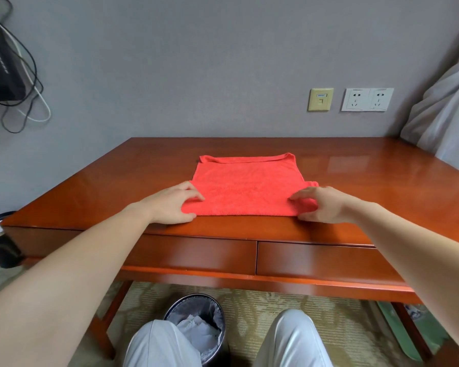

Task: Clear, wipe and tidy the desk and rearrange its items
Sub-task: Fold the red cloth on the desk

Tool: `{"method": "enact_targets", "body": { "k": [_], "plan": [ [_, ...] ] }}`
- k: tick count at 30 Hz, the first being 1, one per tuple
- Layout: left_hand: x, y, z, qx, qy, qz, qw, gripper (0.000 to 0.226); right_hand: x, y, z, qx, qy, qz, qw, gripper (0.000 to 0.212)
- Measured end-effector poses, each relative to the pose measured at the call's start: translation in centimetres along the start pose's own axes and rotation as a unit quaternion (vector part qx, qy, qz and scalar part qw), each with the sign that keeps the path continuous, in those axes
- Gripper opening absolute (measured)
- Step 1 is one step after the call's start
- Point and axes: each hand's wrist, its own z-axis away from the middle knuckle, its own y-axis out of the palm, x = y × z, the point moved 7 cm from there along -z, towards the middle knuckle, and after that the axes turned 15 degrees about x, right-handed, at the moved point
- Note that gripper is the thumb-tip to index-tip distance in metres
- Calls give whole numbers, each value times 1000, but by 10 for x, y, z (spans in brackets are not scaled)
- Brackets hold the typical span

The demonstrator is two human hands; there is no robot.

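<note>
Glossy wooden bench (355, 165), grey wall (196, 62) behind. Red cloth (247, 186) flat mid-bench, near front edge. My left hand (174, 203), right hand (326, 206): each grip pinches near corner. Cloth looks soft, light, floppy; corners best hold, I judge.

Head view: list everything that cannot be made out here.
All in the head view:
Cloth near corners: covered by left hand and right hand.
Black box: cut off by the left edge, lettering blurred.
Bin: base hidden behind knees.
Sockets: print too small.
</note>
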Motion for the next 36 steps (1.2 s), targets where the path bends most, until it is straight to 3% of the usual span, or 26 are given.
{"method": "enact_targets", "body": {
  "k": [6, 10, 16, 20, 36],
  "plan": [
    [-8, 4, 17, -48, -57, -104, 992, 42, 6, 0, 23, -45, 71, 131, 988, 43],
    [-16, -3, 29, -50, -80, -128, 987, 35, 18, -5, 34, -42, 84, 158, 983, 40],
    [-27, -10, 59, 12, -76, -94, 993, 30, 25, -4, 55, 50, 49, 81, 994, 25],
    [-30, -15, 75, -7, -76, -42, 996, 15, 26, -6, 63, 92, 44, 55, 993, 23],
    [12, -66, 5, -119, -90, 122, 981, 20, -7, -67, -2, -31, 70, -65, 995, 25]
  ]
}}
